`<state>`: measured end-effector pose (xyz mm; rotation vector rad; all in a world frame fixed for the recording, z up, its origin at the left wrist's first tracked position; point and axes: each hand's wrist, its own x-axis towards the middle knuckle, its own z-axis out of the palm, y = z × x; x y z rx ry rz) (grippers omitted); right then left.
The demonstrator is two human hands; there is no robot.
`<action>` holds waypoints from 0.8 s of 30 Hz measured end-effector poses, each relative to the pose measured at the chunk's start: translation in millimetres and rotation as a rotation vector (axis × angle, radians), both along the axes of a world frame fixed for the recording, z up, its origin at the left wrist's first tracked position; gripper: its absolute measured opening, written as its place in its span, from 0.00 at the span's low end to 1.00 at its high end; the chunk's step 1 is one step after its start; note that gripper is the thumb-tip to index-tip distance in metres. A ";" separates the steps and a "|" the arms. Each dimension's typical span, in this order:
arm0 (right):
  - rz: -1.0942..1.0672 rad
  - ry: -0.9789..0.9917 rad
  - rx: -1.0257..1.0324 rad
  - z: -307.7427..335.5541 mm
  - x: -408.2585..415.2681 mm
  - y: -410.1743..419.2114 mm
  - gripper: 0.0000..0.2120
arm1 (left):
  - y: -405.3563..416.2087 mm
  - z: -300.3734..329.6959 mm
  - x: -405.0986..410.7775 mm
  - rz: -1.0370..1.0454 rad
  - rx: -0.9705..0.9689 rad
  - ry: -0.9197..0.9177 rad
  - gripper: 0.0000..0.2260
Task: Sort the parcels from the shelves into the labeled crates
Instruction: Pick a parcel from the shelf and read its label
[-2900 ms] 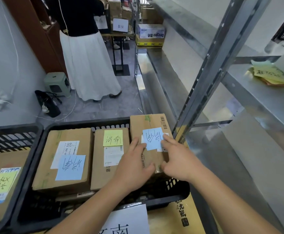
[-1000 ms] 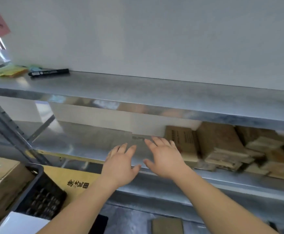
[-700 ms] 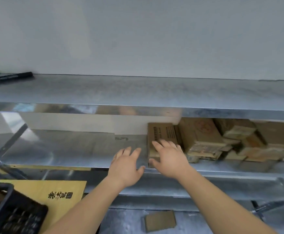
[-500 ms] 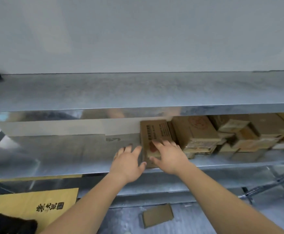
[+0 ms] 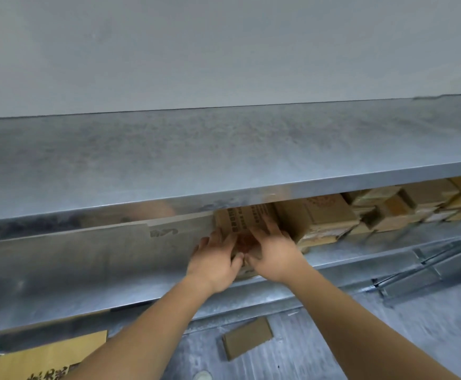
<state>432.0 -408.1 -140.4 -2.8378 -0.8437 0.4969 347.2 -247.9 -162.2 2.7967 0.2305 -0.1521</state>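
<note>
A brown cardboard parcel (image 5: 244, 219) with dark printed text lies on the middle metal shelf (image 5: 86, 264), at the left end of a row of parcels. My left hand (image 5: 214, 259) lies against its left side, fingers reaching along the edge. My right hand (image 5: 271, 249) rests on its top and front, fingers spread over the cardboard. Both thumbs meet at the parcel's front edge. More brown parcels (image 5: 319, 215) crowd the shelf to the right. No crates are in view.
The upper shelf (image 5: 223, 160) overhangs the parcels and is bare here. A flat cardboard piece (image 5: 247, 341) lies on the lowest level below my arms. A yellow carton (image 5: 42, 360) with black characters sits at bottom left. A grey wall is behind.
I turned from the crates to the shelf on the right. Both hands reached forward and closed in on the leftmost parcel; the left hand moved from the bare shelf onto its side.
</note>
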 end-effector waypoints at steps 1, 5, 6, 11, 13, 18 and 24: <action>0.002 -0.002 0.026 1.4 1.4 -2.9 0.38 | -0.5 -0.5 1.4 0.010 -0.027 -0.003 0.21; 0.021 0.067 0.151 -0.2 9.0 -19.9 0.44 | -2.6 2.0 4.1 0.071 -0.112 -0.031 0.17; 0.014 0.113 0.174 -2.0 12.2 -23.2 0.48 | -3.5 2.8 3.9 0.089 -0.118 -0.039 0.16; 0.018 0.431 0.242 -10.0 23.5 -32.8 0.64 | -7.1 9.6 -3.6 0.246 -0.201 0.058 0.28; 0.061 0.469 0.307 -13.4 21.5 -37.4 0.65 | -10.1 11.1 -10.8 0.292 -0.261 0.098 0.45; 0.138 0.475 0.401 -22.2 9.3 -52.9 0.63 | -32.4 13.2 -33.9 0.408 -0.327 0.076 0.50; 0.175 0.537 0.485 -28.6 -7.2 -69.8 0.71 | -60.7 23.7 -76.1 0.471 -0.283 -0.056 0.21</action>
